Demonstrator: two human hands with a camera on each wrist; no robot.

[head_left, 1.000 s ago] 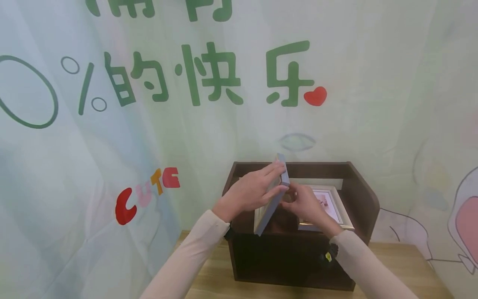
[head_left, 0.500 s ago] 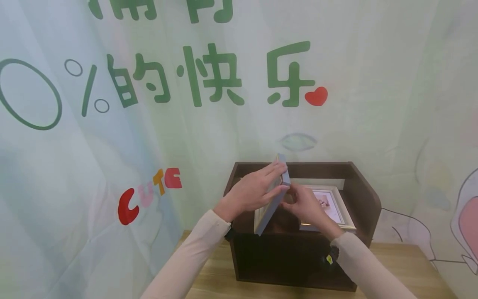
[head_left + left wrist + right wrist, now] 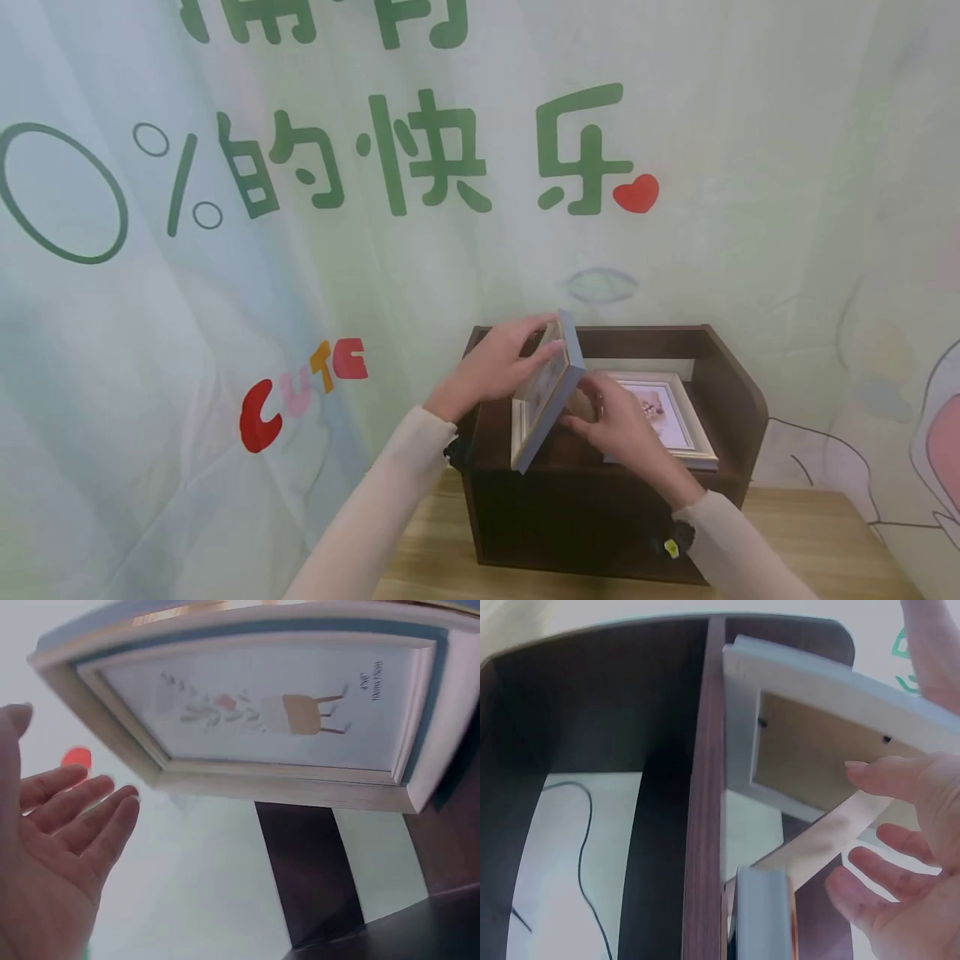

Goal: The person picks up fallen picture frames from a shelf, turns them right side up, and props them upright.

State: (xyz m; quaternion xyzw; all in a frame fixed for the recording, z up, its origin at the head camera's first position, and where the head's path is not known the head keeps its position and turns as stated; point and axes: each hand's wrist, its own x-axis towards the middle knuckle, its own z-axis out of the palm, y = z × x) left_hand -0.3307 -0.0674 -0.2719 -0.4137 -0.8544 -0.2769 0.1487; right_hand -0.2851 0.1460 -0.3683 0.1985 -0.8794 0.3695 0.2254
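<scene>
A photo frame (image 3: 547, 400) with a pale border and blue-grey edge stands tilted on the left of a dark brown shelf unit (image 3: 592, 521). Its picture faces left. Behind it, in the right wrist view, a support leg (image 3: 817, 840) juts out from the brown back. My left hand (image 3: 491, 367) is on the picture side; in the left wrist view its straightened fingers are apart from the frame. My right hand (image 3: 937, 817) is behind the frame, thumb close to the back, fingers loosely bent near the leg. Whether the thumb touches is unclear.
A second photo frame (image 3: 660, 408) lies to the right on the shelf, behind my right forearm. The unit has raised back and side panels and stands on a wooden table (image 3: 802, 533). A printed cloth (image 3: 420, 275) hangs behind it. A thin black cable (image 3: 585, 847) shows beyond the unit.
My left hand has let go of the frame's top edge and drawn back left. My right hand has shifted slightly down and right, away from the frame. The frame stays tilted.
</scene>
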